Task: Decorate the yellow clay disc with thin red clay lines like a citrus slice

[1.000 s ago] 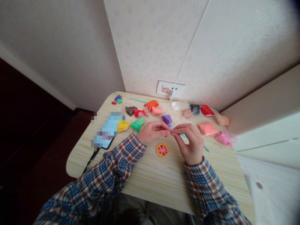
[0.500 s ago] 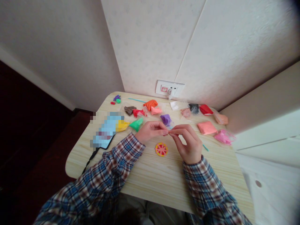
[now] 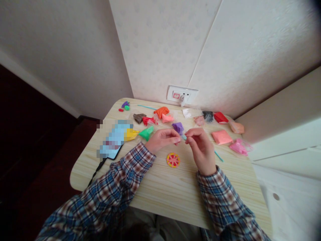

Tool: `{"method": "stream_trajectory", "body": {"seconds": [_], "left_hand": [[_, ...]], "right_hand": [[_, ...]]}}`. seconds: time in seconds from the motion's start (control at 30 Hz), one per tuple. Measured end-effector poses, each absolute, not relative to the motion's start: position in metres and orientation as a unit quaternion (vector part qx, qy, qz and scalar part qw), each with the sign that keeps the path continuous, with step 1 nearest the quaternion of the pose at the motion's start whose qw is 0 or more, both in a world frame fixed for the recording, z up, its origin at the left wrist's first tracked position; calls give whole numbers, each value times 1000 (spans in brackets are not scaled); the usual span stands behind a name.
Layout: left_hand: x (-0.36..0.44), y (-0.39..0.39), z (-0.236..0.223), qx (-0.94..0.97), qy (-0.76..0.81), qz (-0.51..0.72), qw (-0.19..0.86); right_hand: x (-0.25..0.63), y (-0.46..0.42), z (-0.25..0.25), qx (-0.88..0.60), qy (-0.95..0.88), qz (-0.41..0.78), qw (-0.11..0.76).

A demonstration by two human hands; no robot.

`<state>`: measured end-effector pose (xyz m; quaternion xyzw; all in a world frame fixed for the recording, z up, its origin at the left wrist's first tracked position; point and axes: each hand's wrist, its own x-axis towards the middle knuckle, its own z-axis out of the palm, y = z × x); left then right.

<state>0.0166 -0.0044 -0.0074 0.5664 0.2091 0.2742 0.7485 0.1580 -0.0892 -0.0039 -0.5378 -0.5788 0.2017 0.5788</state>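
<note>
My left hand (image 3: 162, 140) and my right hand (image 3: 202, 150) hover above the middle of a light wooden table (image 3: 165, 187), fingertips pinched and almost meeting. Between them shows the tip of a thin teal stick (image 3: 218, 156), which passes under my right hand and pokes out to its right. Whether a bit of clay sits in the pinched fingers is too small to tell. A flat round clay disc (image 3: 173, 160), yellow with a red spoke pattern, lies on the table just below my fingertips.
Several small bags of coloured clay lie along the far edge: green (image 3: 146, 133), purple (image 3: 178, 128), orange (image 3: 162, 111), salmon (image 3: 221, 136), pink (image 3: 239, 146). A blurred phone (image 3: 114, 140) with a black cable lies at the left. A wall socket (image 3: 182, 95) is behind.
My right hand has turned and its fingertips have drawn slightly away from my left hand's. The teal stick has shifted with it. The disc has not moved.
</note>
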Motion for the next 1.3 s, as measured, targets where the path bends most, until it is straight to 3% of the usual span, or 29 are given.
{"method": "stream_trajectory", "body": {"seconds": [0.17, 0.47, 1.3], "left_hand": [[16, -4, -8, 558, 209, 282, 752], [18, -3, -11, 518, 225, 296, 770], [18, -2, -12, 513, 235, 322, 760]], "right_hand": [[163, -87, -9, -518, -482, 340, 619], [162, -86, -9, -467, -407, 457, 638], [167, -83, -12, -470, -413, 463, 628]]}}
